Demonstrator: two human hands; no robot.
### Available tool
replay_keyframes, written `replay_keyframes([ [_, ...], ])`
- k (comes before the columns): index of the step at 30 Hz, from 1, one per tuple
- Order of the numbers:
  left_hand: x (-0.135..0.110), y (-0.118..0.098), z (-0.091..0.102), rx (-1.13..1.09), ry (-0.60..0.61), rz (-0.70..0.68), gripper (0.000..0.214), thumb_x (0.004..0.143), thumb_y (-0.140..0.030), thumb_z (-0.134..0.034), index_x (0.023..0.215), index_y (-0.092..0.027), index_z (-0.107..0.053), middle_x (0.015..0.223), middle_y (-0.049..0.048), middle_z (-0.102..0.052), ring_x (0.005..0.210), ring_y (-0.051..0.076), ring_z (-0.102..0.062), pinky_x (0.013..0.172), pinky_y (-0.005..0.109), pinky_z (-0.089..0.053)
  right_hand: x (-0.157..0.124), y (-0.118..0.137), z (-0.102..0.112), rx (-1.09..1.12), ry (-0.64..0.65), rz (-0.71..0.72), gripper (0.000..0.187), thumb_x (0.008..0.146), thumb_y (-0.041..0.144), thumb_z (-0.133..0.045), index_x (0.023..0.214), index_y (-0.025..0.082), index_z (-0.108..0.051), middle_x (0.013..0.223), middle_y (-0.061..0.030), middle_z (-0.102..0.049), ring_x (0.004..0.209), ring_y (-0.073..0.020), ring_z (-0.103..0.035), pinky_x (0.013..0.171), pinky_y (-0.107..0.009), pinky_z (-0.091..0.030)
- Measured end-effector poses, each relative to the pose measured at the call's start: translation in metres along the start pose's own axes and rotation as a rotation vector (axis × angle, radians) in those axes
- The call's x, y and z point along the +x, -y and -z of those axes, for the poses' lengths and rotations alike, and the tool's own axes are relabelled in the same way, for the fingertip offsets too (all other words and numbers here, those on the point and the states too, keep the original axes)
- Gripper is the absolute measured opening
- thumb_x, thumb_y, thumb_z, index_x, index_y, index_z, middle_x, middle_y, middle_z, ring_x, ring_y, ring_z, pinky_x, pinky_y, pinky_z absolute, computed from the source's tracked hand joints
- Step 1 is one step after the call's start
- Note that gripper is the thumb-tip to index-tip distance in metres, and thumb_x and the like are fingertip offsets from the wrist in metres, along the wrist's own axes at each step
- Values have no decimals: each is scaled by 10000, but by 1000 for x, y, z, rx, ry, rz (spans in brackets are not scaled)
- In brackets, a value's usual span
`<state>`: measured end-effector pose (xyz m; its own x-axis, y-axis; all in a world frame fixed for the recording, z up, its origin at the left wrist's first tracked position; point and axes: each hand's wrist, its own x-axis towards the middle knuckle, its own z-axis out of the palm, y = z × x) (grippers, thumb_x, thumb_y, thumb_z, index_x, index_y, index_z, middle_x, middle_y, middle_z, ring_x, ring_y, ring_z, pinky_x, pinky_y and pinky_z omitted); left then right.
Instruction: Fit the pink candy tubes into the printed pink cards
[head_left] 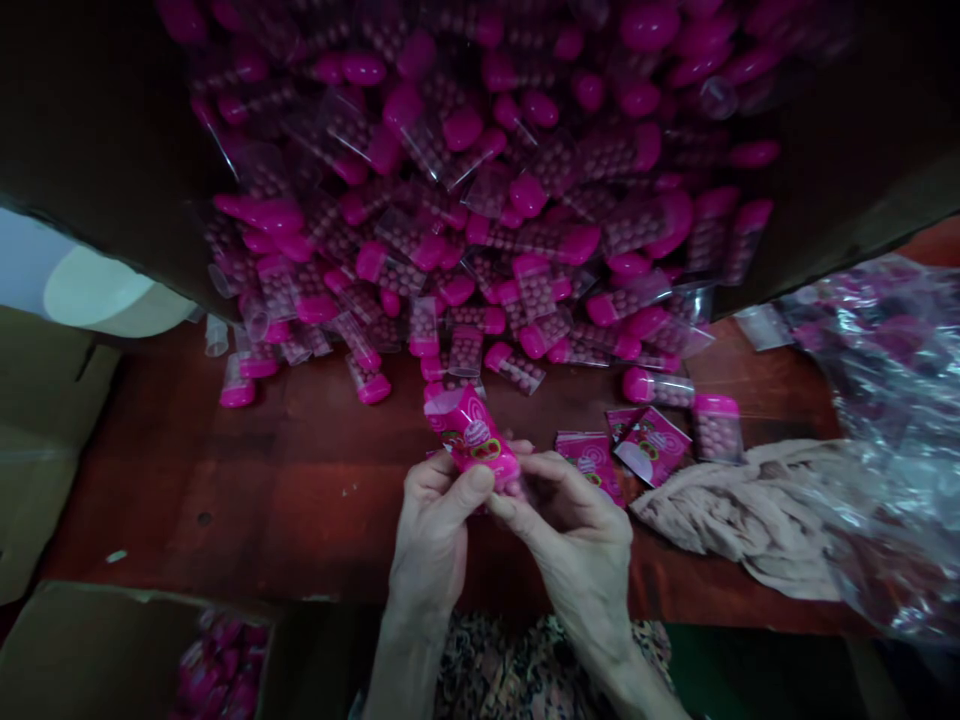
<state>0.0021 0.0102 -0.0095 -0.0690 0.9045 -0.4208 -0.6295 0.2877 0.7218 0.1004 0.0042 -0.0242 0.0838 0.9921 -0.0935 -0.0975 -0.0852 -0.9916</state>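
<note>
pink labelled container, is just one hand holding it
No, both the left hand and the right hand grip the pink labelled container with their fingertips.

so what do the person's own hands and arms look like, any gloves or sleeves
The left hand and right hand wear no gloves, and no ring or watch shows. The left forearm and right forearm are uncovered down to the picture's edge; no sleeve is visible. Between them is dark fabric with a pale speckled pattern, probably clothing.
</note>
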Motion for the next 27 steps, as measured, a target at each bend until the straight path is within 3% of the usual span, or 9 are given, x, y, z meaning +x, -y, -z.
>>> replay_keyframes([
  [3, 1, 1, 0, -71, -109, 10, 175, 771, -282, -617, 839, -154, -716, 841, 96, -737, 819, 209, -669, 807, 354, -494, -1, 2, -2, -116, 139, -114, 259, 712, 279, -712, 944, 212, -619, 831, -9, -664, 725, -155, -615, 643, -258, -515],
  [6, 1, 1, 0, -49, -144, 24, 192, 755, -310, -636, 812, -140, -703, 807, 101, -736, 742, 203, -676, 728, 330, -518, -7, 5, -4, -267, 253, -135, 150, 846, 319, -551, 887, 187, -610, 659, 16, -617, 552, -113, -561, 518, -205, -470],
  [8, 1, 1, 0, -32, -116, 30, 183, 738, -304, -650, 784, -134, -700, 795, 106, -735, 723, 203, -675, 720, 329, -520, -14, 6, -6, -349, 213, -91, 195, 886, 327, -475, 917, 191, -611, 659, 9, -618, 545, -116, -564, 527, -206, -473],
  [12, -1, -1, 0, -16, -62, 53, 153, 752, -273, -629, 788, -145, -705, 790, 105, -734, 791, 219, -673, 766, 344, -508, -23, 5, -7, -476, 100, -27, 278, 867, 397, -487, 1029, 206, -606, 832, -46, -672, 714, -167, -625, 635, -247, -509],
  [16, -2, -5, 1, -8, -2, 29, 176, 755, -277, -613, 827, -155, -718, 832, 110, -733, 884, 246, -657, 806, 364, -492, -19, 7, -6, -344, 221, -132, 246, 886, 385, -463, 953, 195, -605, 773, -26, -629, 677, -146, -593, 619, -245, -501],
  [20, -6, -3, 0, 88, -57, 21, 207, 776, -289, -581, 841, -155, -726, 880, 110, -730, 949, 251, -634, 865, 362, -461, -17, 9, -5, -183, 310, -169, 209, 905, 351, -440, 872, 193, -572, 717, 0, -584, 624, -119, -567, 571, -211, -482],
  [24, -12, 3, -2, 152, -81, 58, 215, 801, -264, -552, 821, -143, -730, 863, 103, -730, 1001, 238, -608, 929, 344, -416, -21, 6, -4, -442, 174, -22, 196, 878, 328, -452, 951, 201, -581, 667, -7, -601, 558, -141, -563, 509, -225, -463],
  [27, -14, 4, -2, 72, -33, 73, 201, 788, -249, -576, 887, -140, -714, 911, 108, -725, 986, 244, -615, 919, 366, -427, -19, 6, 0, -505, 208, 19, 192, 876, 320, -451, 979, 223, -581, 694, -6, -621, 571, -148, -574, 520, -226, -469],
])
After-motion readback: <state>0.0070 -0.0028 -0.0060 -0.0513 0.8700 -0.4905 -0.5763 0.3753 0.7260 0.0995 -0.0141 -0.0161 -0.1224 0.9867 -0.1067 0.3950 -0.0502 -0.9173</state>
